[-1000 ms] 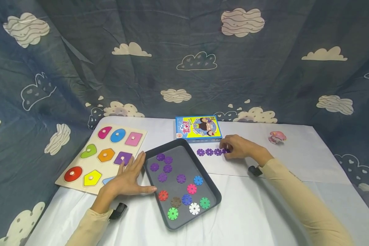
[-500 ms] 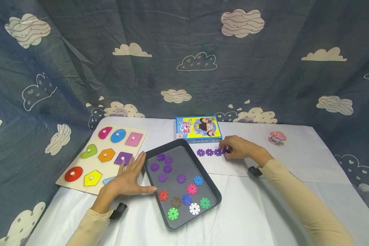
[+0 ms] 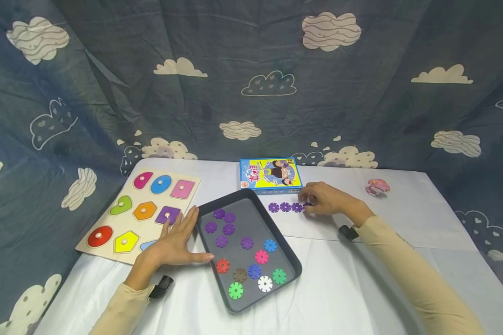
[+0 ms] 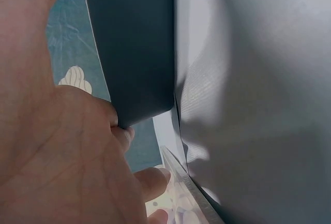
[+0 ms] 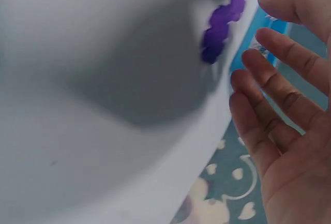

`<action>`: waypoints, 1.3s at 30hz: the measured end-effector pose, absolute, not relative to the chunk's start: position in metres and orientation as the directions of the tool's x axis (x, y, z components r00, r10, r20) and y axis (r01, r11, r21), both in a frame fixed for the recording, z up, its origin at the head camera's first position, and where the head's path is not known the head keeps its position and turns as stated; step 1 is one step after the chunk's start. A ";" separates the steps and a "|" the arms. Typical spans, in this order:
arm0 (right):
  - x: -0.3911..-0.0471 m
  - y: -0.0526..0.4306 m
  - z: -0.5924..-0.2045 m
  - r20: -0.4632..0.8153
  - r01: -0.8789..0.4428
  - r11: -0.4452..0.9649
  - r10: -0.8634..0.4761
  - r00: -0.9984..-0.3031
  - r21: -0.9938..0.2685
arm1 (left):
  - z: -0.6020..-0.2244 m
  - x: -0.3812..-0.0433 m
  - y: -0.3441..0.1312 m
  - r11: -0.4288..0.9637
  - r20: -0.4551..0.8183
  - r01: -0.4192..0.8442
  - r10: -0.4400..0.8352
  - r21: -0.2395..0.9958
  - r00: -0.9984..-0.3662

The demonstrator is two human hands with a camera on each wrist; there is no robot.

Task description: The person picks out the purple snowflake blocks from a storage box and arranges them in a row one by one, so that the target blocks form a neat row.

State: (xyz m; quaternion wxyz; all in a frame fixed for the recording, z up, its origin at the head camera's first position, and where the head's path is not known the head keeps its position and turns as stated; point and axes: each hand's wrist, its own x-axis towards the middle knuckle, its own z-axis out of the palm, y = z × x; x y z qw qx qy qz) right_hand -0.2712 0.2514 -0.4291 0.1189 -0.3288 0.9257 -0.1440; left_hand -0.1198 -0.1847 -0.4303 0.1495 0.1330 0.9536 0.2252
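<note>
Four-side-notched flower discs in purple (image 3: 285, 207) lie in a straight row on the white cloth, seen also as a purple strip (image 5: 216, 35) in the right wrist view. My right hand (image 3: 324, 199) hovers at the row's right end, partly covering the last disc. In the right wrist view, its loosely bent fingers (image 5: 279, 89) and thumb are apart, with nothing between them. My left hand (image 3: 172, 246) rests along the left edge of a dark grey tray (image 3: 272, 223), fingers spread and thumb at the rim. Purple discs (image 3: 228, 229) and several other-coloured discs (image 3: 254, 271) lie inside.
A wooden shape puzzle board (image 3: 144, 195) lies left of the tray, partly under my left hand. Behind the row sits a blue and yellow box (image 3: 270, 174). A pink toy (image 3: 378, 187) stands at the right. A cloud-patterned curtain (image 3: 251, 107) closes off the back.
My right hand's fingers have lifted and parted slightly at the row's right end. The left hand, tray and discs keep their places.
</note>
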 end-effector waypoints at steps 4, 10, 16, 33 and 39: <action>-0.266 0.240 -0.417 -0.102 -0.598 0.706 -0.674 -0.731 -0.378 | -0.429 -0.119 -0.185 0.862 -0.229 0.181 0.320 0.474 -0.919; -0.258 0.221 -0.404 -0.097 -0.623 0.658 -0.716 -0.691 -0.422 | -0.429 -0.120 -0.185 0.862 -0.229 0.190 0.327 0.470 -0.917; -0.250 0.202 -0.395 -0.097 -0.646 0.612 -0.756 -0.647 -0.456 | -0.430 -0.120 -0.185 0.866 -0.231 0.197 0.331 0.460 -0.915; -0.237 0.141 -0.387 -0.173 -0.740 0.515 -0.853 -0.492 -0.433 | -0.430 -0.120 -0.187 0.866 -0.231 0.195 0.329 0.461 -0.916; -0.233 0.123 -0.390 -0.196 -0.788 0.456 -0.890 -0.412 -0.414 | -0.430 -0.121 -0.187 0.868 -0.229 0.196 0.328 0.457 -0.917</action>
